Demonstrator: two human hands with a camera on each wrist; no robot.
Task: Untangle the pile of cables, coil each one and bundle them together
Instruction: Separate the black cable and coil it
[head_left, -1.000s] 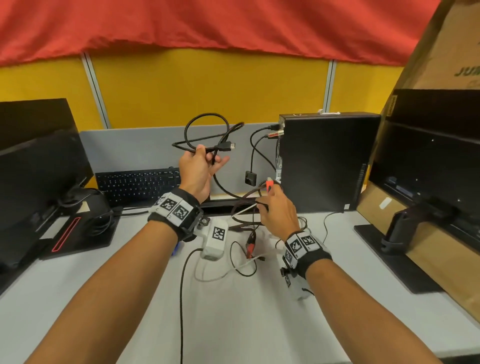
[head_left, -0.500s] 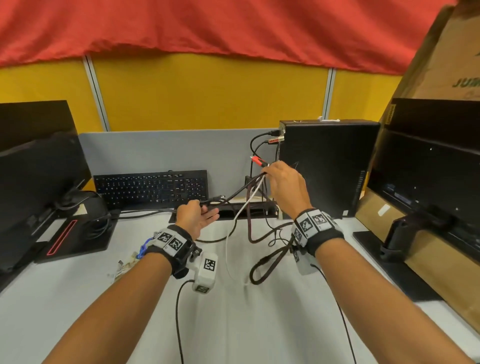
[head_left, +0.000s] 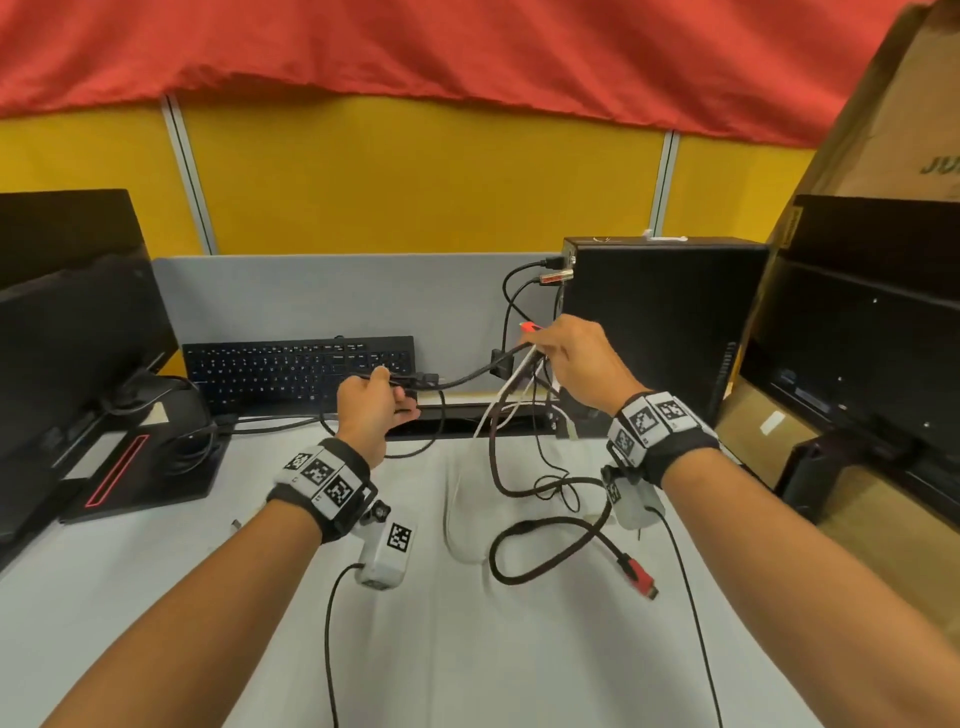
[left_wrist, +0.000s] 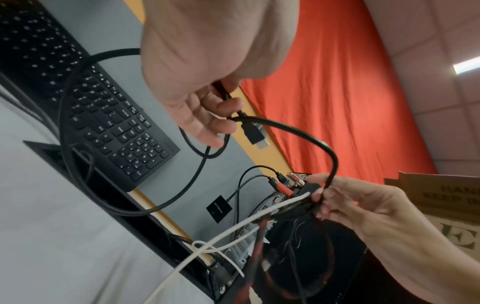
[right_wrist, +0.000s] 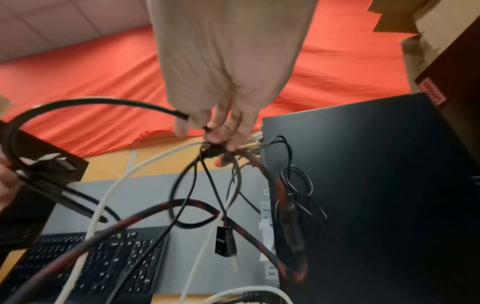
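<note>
Presently both hands are raised above the grey desk (head_left: 156, 597), mid-frame in the head view. Left hand (head_left: 371, 410), centre-left, has its fingers curled round a black cable (head_left: 467, 376) near its plug (left_wrist: 255, 133). That cable arcs rightward to the right hand (head_left: 582, 358), centre-right. Right hand pinches several cables bunched together: the black one, a white cable (head_left: 506, 397), and a red-and-black braided cable (head_left: 545, 558). Braided cable loops down onto the desk, its red plug (head_left: 639, 574) lying lower right of centre. Black keyboard (head_left: 298, 374) leans behind the left hand; a black computer tower (head_left: 665, 322) stands behind the right.
</note>
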